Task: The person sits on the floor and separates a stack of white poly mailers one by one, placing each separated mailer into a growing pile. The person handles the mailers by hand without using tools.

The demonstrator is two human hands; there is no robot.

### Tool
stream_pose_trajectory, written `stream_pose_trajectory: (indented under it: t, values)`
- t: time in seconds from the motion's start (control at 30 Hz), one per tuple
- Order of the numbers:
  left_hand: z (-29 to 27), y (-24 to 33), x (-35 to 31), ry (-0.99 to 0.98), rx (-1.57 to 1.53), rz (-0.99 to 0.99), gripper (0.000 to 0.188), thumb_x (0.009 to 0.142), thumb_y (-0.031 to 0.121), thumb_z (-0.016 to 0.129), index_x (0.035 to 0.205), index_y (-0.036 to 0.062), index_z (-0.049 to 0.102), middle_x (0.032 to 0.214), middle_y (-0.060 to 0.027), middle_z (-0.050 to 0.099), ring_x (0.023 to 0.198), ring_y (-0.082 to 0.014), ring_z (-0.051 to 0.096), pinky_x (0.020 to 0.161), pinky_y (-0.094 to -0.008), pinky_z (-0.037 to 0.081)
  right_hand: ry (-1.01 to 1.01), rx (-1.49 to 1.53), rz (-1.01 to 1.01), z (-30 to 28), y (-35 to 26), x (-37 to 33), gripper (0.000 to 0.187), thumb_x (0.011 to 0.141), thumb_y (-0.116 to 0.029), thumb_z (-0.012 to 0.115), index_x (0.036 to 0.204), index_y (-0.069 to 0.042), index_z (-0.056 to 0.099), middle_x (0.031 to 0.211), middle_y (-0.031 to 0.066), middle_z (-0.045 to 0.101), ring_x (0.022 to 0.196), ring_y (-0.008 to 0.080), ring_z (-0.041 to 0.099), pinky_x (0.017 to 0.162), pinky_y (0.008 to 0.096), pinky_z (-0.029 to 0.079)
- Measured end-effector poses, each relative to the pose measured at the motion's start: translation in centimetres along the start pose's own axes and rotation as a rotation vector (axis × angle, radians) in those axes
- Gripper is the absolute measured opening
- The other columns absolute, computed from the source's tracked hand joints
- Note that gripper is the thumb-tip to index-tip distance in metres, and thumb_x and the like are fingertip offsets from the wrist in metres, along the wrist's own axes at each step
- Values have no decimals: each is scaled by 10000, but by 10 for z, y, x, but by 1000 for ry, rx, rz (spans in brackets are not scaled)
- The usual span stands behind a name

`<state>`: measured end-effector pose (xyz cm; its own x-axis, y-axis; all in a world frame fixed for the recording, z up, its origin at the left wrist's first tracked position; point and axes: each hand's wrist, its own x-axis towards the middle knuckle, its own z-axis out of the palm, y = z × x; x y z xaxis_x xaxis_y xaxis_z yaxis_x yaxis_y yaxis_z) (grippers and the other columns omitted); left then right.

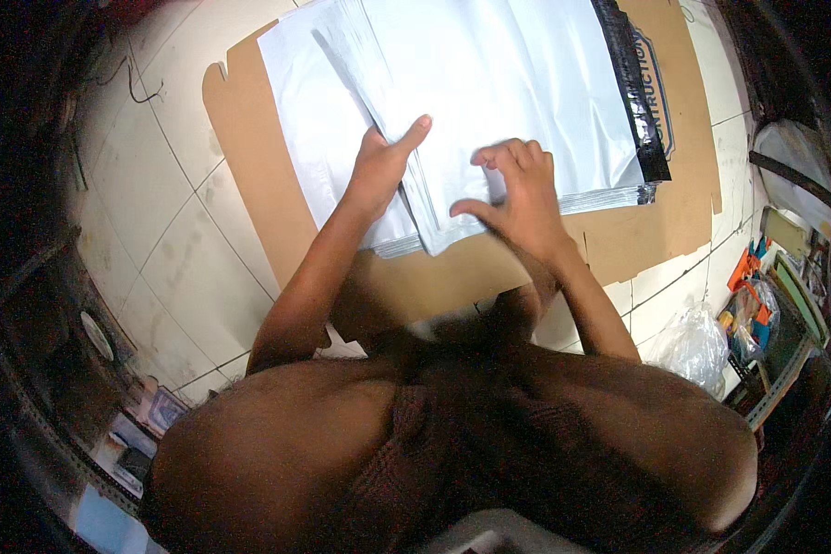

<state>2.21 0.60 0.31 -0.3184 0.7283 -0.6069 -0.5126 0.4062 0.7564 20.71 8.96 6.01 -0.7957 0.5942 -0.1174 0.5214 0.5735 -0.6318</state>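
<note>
A thick stack of white plastic mailing bags lies in front of me on a flattened brown cardboard sheet. Along the stack's right end runs a black band. My left hand grips the raised left edge of the upper bags, thumb on top and the other fingers tucked underneath, out of sight. More white sheets lie flat to the left, below that edge. Over the near part of the stack, my right hand is open, thumb and fingers apart and slightly curled, holding nothing. Whether it touches the top bag I cannot tell.
Pale floor tiles surround the cardboard. At the right lie a clear plastic bag and an orange object among mixed items beside a metal frame. A thin dark wire lies at the far left.
</note>
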Motion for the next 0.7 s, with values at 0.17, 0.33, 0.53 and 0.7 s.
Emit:
stream_pose_trajectory:
  t: [0.17, 0.33, 0.53, 0.7]
  values:
    - [-4, -4, 0, -14, -189, 1, 583, 919, 337, 698, 1240, -115, 519, 1096, -162, 642, 1036, -221, 619, 890, -324, 498, 86, -71, -21, 17, 23, -2, 155, 849, -245, 728, 848, -105, 662, 875, 29, 673, 857, 189, 581, 794, 347, 436]
    - [-9, -5, 6, -62, -103, 25, 525, 899, 249, 684, 1226, -120, 506, 1065, -173, 636, 1013, -233, 623, 892, -329, 500, 493, 982, 550, -16, 94, -22, 180, 974, -259, 562, 963, -97, 638, 858, -10, 573, 725, 128, 494, 666, 297, 415]
    - [-7, -5, 5, 40, 27, 63, 505, 884, 182, 701, 1241, -119, 510, 1133, -186, 646, 1010, -231, 636, 905, -325, 498, 1160, 229, 361, -70, 81, -60, 191, 976, -188, 532, 1088, -36, 554, 1040, 82, 587, 951, 202, 552, 874, 328, 428]
    - [3, -4, 6, -13, 49, 105, 515, 892, 217, 718, 1239, -109, 524, 1138, -171, 651, 1009, -224, 636, 903, -321, 499, 7, -104, 24, 8, 13, -5, 530, 721, -331, 837, 1126, -65, 621, 1053, 88, 624, 948, 271, 585, 932, 393, 394]
